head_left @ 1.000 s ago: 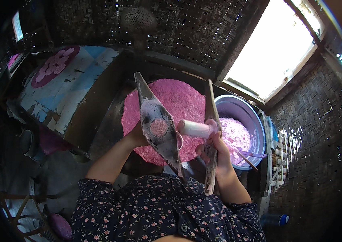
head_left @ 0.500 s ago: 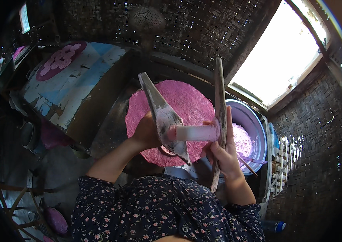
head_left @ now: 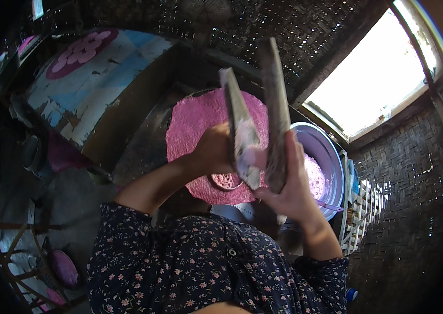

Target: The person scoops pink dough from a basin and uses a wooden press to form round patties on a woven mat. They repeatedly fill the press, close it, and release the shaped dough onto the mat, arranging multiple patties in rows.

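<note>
Between my hands is a hand press of two worn wooden boards, the left board [head_left: 240, 112] and the right board [head_left: 275, 110], standing close together. A short stretch of a pink-smeared cylinder [head_left: 255, 157] shows between them. My left hand [head_left: 215, 149] is wrapped round the outside of the left board, its fingers partly hidden. My right hand [head_left: 293, 191] grips the right board, palm against its outer face. Pink dough smears the left board. Beneath the press lies a round, rough pink sheet [head_left: 192, 131], with a small ring of pink strands [head_left: 226, 181] near its front edge.
At the right stands a purple basin [head_left: 335, 152] holding pink dough [head_left: 313, 175], a handled tool lying at its rim. A peeling blue-and-white table [head_left: 96, 68] at the left bears a plate of pink rounds [head_left: 83, 52]. A woven wall and bright window rise behind.
The two boards have come closer together, and much less of the white cylinder shows between them. My left hand and the left board have moved right and up.
</note>
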The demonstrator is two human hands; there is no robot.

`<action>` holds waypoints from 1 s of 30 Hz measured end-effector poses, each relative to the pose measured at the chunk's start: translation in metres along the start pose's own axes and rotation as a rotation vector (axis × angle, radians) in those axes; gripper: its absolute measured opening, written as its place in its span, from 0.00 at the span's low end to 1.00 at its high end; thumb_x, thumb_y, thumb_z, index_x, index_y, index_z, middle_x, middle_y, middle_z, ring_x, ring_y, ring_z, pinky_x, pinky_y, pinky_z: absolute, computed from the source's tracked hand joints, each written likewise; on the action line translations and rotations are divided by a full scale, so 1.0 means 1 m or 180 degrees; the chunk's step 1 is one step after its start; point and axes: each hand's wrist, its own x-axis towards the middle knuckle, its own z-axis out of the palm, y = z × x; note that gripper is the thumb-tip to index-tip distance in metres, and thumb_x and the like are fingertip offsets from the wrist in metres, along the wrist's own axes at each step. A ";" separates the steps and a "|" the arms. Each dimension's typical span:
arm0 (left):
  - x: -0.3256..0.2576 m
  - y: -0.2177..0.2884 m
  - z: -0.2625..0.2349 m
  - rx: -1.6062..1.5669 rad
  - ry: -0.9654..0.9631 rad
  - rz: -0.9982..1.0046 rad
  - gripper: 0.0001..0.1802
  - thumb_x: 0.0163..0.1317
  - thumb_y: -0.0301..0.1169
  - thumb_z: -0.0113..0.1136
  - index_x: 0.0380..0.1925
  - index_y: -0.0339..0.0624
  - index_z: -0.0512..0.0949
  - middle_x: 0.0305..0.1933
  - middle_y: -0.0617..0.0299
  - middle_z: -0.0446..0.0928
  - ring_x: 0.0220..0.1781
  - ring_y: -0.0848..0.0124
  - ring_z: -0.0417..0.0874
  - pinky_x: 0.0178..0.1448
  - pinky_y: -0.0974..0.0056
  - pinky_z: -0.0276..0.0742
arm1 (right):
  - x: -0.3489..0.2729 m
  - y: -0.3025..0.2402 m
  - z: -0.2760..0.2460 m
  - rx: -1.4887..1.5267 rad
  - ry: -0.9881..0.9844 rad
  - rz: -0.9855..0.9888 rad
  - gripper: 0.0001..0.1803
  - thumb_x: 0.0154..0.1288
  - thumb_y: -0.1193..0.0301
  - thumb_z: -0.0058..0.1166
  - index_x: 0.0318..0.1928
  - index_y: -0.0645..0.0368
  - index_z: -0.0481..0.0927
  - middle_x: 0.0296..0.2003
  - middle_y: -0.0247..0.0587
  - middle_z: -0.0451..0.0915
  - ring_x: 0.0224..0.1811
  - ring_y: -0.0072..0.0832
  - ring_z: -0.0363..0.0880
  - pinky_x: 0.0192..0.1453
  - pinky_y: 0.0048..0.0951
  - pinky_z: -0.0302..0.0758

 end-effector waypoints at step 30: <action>0.036 -0.109 0.009 -0.6419 0.1148 -0.1597 0.35 0.57 0.63 0.50 0.51 0.46 0.70 0.33 0.67 0.74 0.43 0.69 0.76 0.49 0.64 0.74 | -0.013 0.063 -0.010 0.3438 -0.1944 0.3012 0.52 0.54 0.34 0.46 0.63 0.69 0.60 0.45 0.52 0.75 0.43 0.37 0.78 0.49 0.37 0.71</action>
